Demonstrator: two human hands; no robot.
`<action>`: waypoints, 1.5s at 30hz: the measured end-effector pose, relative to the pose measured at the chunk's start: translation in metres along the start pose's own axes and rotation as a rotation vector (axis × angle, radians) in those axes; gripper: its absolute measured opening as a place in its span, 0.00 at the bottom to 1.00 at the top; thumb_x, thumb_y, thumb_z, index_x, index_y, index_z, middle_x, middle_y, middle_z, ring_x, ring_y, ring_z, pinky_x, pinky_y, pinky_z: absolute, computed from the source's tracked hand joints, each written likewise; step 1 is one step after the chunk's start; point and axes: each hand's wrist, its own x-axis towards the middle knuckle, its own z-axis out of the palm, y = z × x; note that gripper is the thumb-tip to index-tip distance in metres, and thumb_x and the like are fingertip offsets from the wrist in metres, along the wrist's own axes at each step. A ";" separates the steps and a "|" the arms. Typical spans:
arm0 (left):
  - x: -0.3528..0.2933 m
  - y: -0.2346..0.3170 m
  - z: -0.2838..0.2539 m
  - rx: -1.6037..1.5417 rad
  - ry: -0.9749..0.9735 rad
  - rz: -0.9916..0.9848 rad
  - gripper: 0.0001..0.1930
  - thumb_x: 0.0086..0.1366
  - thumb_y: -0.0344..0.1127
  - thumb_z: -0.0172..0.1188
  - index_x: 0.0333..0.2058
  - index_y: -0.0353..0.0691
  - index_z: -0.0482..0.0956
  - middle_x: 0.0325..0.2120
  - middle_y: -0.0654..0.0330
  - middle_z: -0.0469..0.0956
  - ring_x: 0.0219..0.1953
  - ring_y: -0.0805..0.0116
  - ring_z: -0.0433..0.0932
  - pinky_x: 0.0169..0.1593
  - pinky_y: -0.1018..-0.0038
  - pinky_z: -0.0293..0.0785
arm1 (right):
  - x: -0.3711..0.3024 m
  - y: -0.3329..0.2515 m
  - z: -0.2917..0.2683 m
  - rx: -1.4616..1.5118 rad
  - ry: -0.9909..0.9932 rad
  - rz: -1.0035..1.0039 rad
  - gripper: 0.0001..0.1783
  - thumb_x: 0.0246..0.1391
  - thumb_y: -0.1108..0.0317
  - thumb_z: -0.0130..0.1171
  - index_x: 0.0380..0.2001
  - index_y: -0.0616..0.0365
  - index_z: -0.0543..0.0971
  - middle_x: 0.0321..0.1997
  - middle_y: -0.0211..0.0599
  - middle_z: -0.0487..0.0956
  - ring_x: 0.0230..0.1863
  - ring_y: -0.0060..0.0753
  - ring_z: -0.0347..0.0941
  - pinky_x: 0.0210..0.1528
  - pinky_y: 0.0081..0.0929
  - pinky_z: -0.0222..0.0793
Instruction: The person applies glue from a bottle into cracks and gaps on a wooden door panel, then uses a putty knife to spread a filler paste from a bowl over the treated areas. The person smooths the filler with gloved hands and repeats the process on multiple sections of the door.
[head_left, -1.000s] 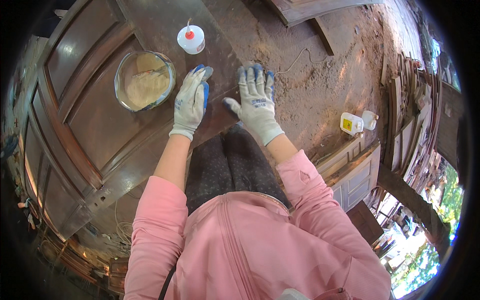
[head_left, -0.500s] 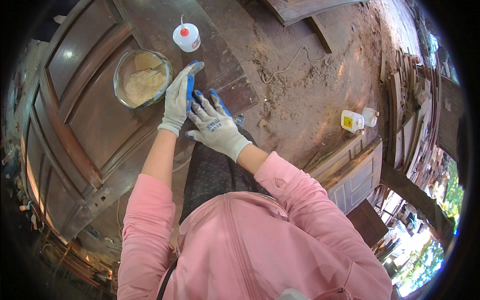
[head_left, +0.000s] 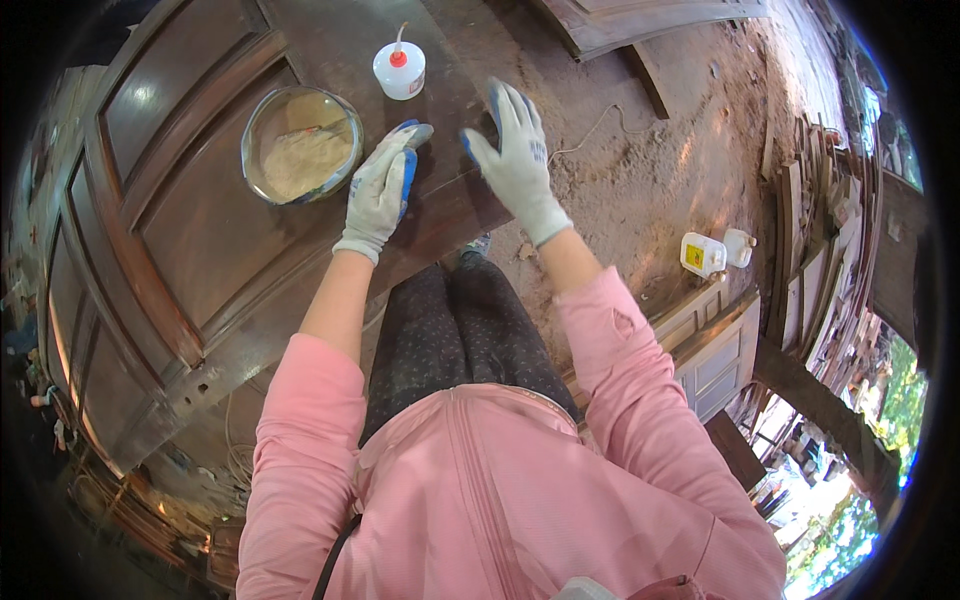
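Both of my hands wear pale grey work gloves with blue palms. My left hand (head_left: pixel 382 190) is held over the edge of a dark wooden door panel (head_left: pixel 215 235), its palm turned right, its fingers loosely stretched together and holding nothing. Just left of it sits a clear round tub (head_left: pixel 247 165) with tan powder (head_left: pixel 303 163) and a tan block inside. Beyond that hand stands a white squeeze bottle (head_left: pixel 399 78) with a red collar and thin spout. My right hand (head_left: pixel 520 160) is apart from the left, past the panel's right edge, open and empty with the thumb spread.
Two white jugs (head_left: pixel 703 255) stand on the dirt floor to the right. Panelled doors (head_left: pixel 720 350) lean behind them, beside stacked planks (head_left: pixel 815 230). A thin cord (head_left: pixel 590 135) lies on the ground. Another wooden panel (head_left: pixel 650 22) is at the far side.
My hands were close together; now the right has swung away up and to the right with its fingers pointing forward. The left has shifted slightly right. The tub and bottle appear a little further right.
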 end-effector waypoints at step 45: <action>0.005 0.002 -0.003 -0.335 0.059 -0.145 0.21 0.82 0.38 0.45 0.59 0.29 0.81 0.57 0.53 0.84 0.61 0.63 0.79 0.68 0.70 0.68 | -0.128 -0.071 -0.059 -0.167 -0.520 0.224 0.31 0.53 0.41 0.71 0.49 0.52 0.77 0.44 0.43 0.86 0.44 0.49 0.85 0.43 0.43 0.79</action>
